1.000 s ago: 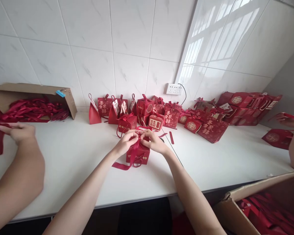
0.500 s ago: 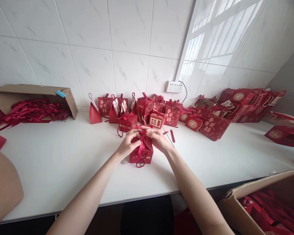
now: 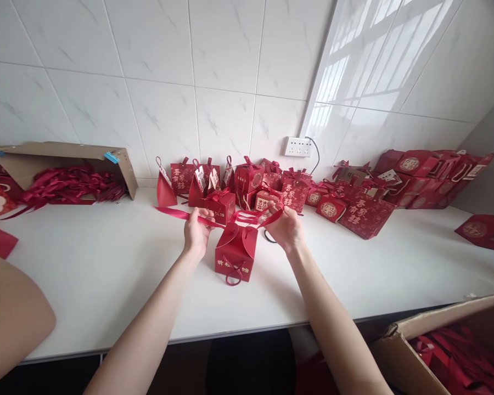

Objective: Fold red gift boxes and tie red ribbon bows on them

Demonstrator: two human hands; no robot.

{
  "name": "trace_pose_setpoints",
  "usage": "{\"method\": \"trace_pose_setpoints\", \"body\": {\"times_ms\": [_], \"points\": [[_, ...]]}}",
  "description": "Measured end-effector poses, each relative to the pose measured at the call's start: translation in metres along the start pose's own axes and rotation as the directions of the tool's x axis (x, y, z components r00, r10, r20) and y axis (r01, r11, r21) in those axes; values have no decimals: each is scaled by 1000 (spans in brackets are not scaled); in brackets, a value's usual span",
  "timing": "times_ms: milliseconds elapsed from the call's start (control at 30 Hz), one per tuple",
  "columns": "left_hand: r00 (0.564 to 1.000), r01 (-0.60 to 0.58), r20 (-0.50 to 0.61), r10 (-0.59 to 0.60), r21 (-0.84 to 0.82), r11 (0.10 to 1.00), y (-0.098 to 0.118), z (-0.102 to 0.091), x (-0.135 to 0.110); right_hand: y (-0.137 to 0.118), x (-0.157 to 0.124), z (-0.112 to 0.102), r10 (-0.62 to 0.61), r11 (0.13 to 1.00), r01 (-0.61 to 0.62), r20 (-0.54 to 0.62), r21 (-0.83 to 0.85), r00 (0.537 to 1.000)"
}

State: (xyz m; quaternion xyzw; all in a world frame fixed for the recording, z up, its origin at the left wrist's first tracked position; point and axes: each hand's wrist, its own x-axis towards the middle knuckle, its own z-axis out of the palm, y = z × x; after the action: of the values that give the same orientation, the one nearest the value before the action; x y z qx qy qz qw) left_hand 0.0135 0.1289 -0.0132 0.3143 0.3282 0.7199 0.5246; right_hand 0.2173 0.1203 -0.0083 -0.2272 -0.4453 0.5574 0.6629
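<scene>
A small red gift box [image 3: 235, 249] with gold lettering and a twisted cord loop on its front stands upright on the white table [image 3: 148, 285]. A red ribbon [image 3: 170, 213] runs across at the box's top, its two sides drawn apart. My left hand [image 3: 197, 233] is closed on the ribbon's left side, with a tail hanging out past the fingers. On the other side, my right hand [image 3: 288, 226] pinches the ribbon to the right of the box. Neither hand touches the box walls.
Finished-looking red gift boxes and bags [image 3: 251, 181] line the wall. A cardboard box [image 3: 129, 170] of ribbons lies at left; another carton [image 3: 395, 340] with red ribbons sits below the table's right front edge. A person's arm [image 3: 16, 318] is at left. A power strip [image 3: 298, 147] is on the wall.
My hands have moved apart from the top of the box, drawing the ribbon out to both sides. The ribbon that hung down the box's front is now off it. The view shifted slightly.
</scene>
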Motion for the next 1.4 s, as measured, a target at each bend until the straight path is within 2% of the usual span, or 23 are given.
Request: {"method": "trace_pose_setpoints", "body": {"times_ms": [67,167,233,300,400,500,600,667,767,867,967,1067,1200,1300,1400], "points": [[999,32,-9,-31,4,999,2,-3,3,-2,0,-3,-38,999,38,-18,-33,999],[998,55,37,-57,42,998,1,-7,7,-4,0,-5,-74,991,70,-27,-116,997],[995,77,65,-81,52,996,0,-8,8,-5,0,-5,-64,984,63,-1,-169,998],[991,114,66,-117,49,992,0,-8,8,-6,-2,-4,-42,964,60,73,-260,996],[985,169,30,-170,28,985,-1,-8,7,-7,-7,0,43,874,95,271,-477,962],[985,171,32,-171,-3,985,-1,-9,8,-10,-13,4,160,717,205,444,-666,882],[985,162,59,-160,-34,986,1,-9,8,-11,-16,6,199,589,304,499,-748,843],[980,194,45,-192,-58,979,3,-9,8,-11,-16,6,203,597,295,497,-746,844],[970,244,28,-243,-115,963,6,-9,8,-10,-14,3,165,747,181,442,-639,881],[964,264,33,-262,-172,949,8,-9,9,-11,-11,-1,33,933,74,290,-352,957],[963,268,39,-265,-197,943,9,-9,10,-15,-7,-5,-59,997,62,93,-40,994],[967,255,42,-251,-210,944,9,-10,11,-21,-3,-10,-60,968,76,-72,241,996],[968,252,44,-249,-244,936,9,-11,11,-27,0,-18,-71,819,119,-107,561,992],[971,241,80,-227,-304,922,8,-12,10,-29,0,-21,-102,755,159,-125,636,987],[982,191,84,-172,-361,913,8,-13,10,-30,2,-22,-113,767,206,-188,607,976]]}}
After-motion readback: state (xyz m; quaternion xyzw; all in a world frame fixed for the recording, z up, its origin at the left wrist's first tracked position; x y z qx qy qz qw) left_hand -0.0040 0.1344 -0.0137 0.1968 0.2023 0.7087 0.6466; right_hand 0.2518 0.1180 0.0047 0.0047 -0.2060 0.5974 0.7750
